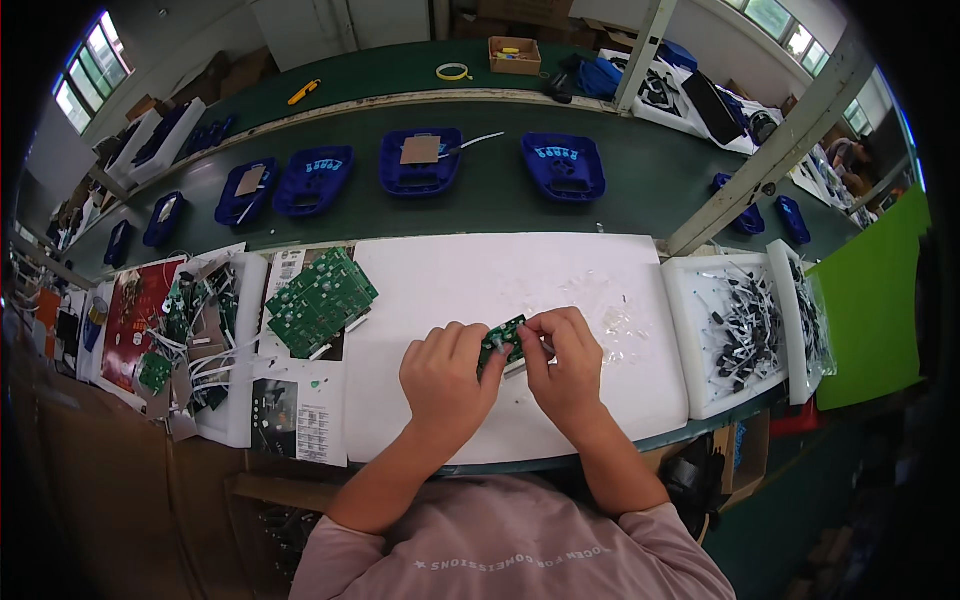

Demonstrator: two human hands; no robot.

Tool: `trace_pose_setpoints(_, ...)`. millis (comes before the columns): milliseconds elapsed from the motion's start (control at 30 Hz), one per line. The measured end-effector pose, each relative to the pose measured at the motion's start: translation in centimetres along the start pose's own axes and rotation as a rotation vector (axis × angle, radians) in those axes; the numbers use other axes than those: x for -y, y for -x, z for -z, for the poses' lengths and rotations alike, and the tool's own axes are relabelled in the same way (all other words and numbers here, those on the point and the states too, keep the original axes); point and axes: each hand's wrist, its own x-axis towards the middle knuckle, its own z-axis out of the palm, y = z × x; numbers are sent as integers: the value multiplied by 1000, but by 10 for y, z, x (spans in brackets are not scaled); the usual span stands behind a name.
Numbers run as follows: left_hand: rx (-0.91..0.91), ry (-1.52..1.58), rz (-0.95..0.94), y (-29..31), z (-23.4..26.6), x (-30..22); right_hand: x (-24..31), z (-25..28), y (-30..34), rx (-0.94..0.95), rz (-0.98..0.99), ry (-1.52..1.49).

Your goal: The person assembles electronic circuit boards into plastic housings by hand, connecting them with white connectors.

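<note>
1. A long, dark green bench [470,222] runs across the view.
2. A wide, smooth white sheet [420,285] lies before the person, under both hands.
3. A row of rounded, deep-blue plastic shells [548,183] stands on the bench beyond the sheet.
4. A rectangular white foam tray [677,335], right of the sheet, holds many small black-and-white parts.
5. Stacked flat green circuit panels [325,300] lie at the sheet's left edge.
6. The bare left hand [442,378] has its grip clamped on a small, narrow green circuit board [505,334], held over the middle of the sheet.
7. The bare right hand [567,362] has its grip closed on the board's right end; the exact contact is partly hidden.
8. Tiny clear scraps [622,325] lie scattered right of the hands.
</note>
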Motion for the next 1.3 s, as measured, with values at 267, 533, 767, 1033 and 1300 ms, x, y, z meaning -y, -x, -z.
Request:
trace_pose_setpoints(267, -8, -64, 6, -1, -3, 8, -5, -3, 2, 14, 56, 24)
trace_pose_setpoints(533, 121, 18, -95, -8, 8, 21, 0, 37, -15, 346, -334, -231)
trace_pose_setpoints(767, 140, 89, -91, -5, 6, 11, 6, 38, -9, 391, -383, -238)
trace_pose_setpoints(1033, 112, 49, -111, -3, 6, 10, 5, 32, -4, 381, -357, -180)
trace_pose_setpoints(1300, 104, 26, -125, -2, 7, 9, 8, 36, -7, 422, -330, -130)
